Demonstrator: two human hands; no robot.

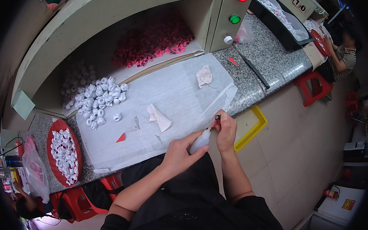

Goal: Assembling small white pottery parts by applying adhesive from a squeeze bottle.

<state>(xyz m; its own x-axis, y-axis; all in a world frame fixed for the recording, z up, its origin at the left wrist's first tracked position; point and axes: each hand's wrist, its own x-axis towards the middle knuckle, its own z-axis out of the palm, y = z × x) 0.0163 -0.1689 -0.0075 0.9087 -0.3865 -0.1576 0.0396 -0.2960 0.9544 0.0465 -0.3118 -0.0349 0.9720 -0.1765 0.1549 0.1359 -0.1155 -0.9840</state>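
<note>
My left hand [178, 156] is closed round a small translucent white squeeze bottle [199, 142], its narrow tip pointing up and to the right. Close to that tip, my right hand [225, 133] pinches a small black piece [218, 118], possibly a cap; its kind is unclear. Both hands are in front of the worktop's near edge. On the white paper sheet [178, 82] beyond them lie a folded pale cloth [159, 118], a crumpled cloth [204, 76] and a red scrap [120, 138]. Many small white rounded parts [101, 94] are heaped at the sheet's left.
A red tray [79, 162] of white parts stands at the left. Red-pink parts [155, 41] fill the back of the booth. A black blade-like strip [254, 71] lies on the granite at right. Below the edge is a yellow-rimmed tray [255, 130]. Another person [343, 56] sits far right.
</note>
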